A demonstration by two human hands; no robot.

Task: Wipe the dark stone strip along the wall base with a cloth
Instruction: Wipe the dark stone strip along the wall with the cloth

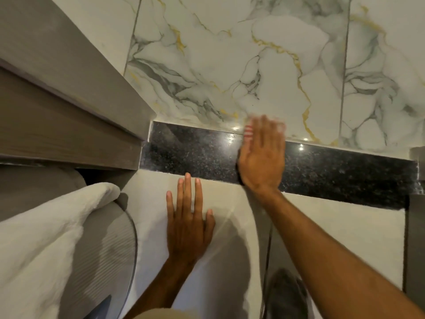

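Observation:
The dark speckled stone strip (195,153) runs along the foot of the marble-patterned wall, from the wooden frame at left to the right edge. My right hand (262,157) lies flat across the strip near its middle, fingers stretched up onto the wall and blurred. Under its fingertips a small piece of cloth (248,132) with red and white stripes peeks out; most of it is hidden by the hand. My left hand (188,226) rests flat on the pale floor just below the strip, fingers spread, holding nothing.
A brown wooden door frame (69,100) fills the upper left. A white fluffy textile (41,238) lies over a grey ribbed round object (105,245) at lower left. The marble wall (253,54) rises behind the strip. Pale floor tiles (333,222) lie below.

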